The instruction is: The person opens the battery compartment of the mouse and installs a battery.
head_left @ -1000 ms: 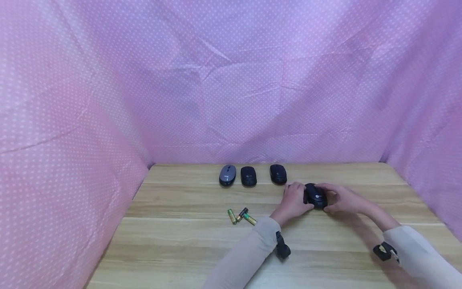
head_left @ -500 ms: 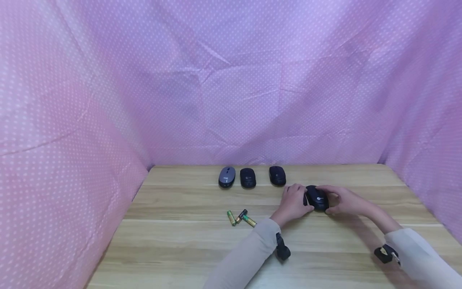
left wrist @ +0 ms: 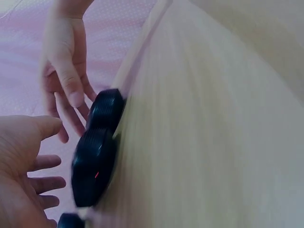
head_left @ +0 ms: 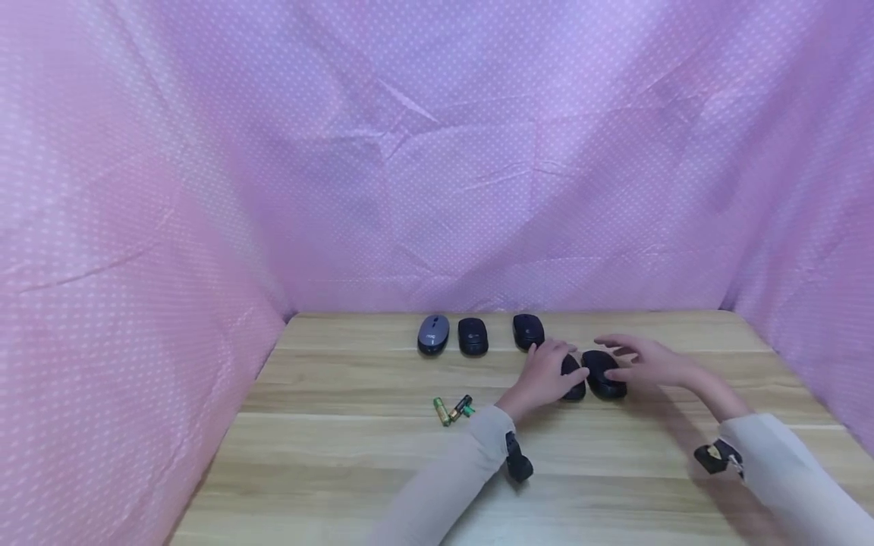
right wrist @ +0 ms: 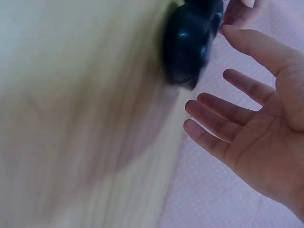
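Two black computer mice lie side by side on the right part of the table: the left mouse (head_left: 573, 378) and the right mouse (head_left: 604, 374). My left hand (head_left: 544, 375) hovers over the left mouse's near side and partly covers it; in the left wrist view its fingers are spread, apart from the mouse (left wrist: 93, 166). Above and to the right of the other mouse is my right hand (head_left: 649, 362), fingers extended. The right wrist view shows that palm bare, with a small gap to the blurred black mouse (right wrist: 186, 45).
Along the back of the wooden table (head_left: 328, 455) stand a grey mouse (head_left: 433, 334), a black mouse (head_left: 473, 337) and another black mouse (head_left: 528, 331). A few batteries (head_left: 441, 411) lie by the left sleeve, which partly covers one. Pink dotted cloth (head_left: 437, 189) surrounds the table.
Both hands have let go of the two mice and drawn apart. The left hand moved slightly left, the right lifted its fingers. The left mouse now shows more, separate from the right one.
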Motion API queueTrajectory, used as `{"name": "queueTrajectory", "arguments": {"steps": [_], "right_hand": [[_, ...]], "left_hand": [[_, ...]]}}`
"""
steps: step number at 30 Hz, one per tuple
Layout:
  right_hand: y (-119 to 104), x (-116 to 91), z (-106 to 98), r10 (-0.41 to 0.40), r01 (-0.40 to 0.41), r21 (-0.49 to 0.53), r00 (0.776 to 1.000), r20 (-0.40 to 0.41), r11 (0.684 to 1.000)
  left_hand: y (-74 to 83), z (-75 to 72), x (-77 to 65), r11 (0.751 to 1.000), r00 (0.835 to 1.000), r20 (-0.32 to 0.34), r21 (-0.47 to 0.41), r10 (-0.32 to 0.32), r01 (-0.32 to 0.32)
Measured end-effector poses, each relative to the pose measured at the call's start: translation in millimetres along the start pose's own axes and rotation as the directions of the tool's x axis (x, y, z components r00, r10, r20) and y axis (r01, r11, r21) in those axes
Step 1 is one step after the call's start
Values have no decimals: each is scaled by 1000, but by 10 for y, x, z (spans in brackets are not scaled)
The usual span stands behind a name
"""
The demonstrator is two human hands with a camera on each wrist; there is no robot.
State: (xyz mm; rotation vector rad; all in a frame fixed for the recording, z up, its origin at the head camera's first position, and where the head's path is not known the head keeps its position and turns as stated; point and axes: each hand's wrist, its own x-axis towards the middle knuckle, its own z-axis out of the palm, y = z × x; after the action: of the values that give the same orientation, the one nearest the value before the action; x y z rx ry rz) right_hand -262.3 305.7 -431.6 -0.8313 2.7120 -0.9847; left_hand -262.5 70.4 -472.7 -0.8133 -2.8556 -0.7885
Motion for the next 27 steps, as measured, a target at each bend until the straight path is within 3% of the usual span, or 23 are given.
{"name": "queueTrajectory", "arguments": {"steps": [10, 16, 20, 27], "right_hand": [[-206, 331, -6, 1, -1, -1, 999, -51, 1000], [-314, 557, 97, -11, 14, 40, 997, -80, 999], [-363, 714, 208, -33, 38, 50, 995, -97, 998], [-389, 939, 354, -36, 43, 62, 994, -105, 997]], "left_hand": [[-369, -347, -85, 999, 1000, -19, 24, 22, -22], [-627, -500, -80, 998, 996, -86, 60, 29, -24], [-748, -553, -70, 997, 996, -90, 70, -13, 19], [-846, -570, -62, 991, 994, -11, 76, -107, 107]]}}
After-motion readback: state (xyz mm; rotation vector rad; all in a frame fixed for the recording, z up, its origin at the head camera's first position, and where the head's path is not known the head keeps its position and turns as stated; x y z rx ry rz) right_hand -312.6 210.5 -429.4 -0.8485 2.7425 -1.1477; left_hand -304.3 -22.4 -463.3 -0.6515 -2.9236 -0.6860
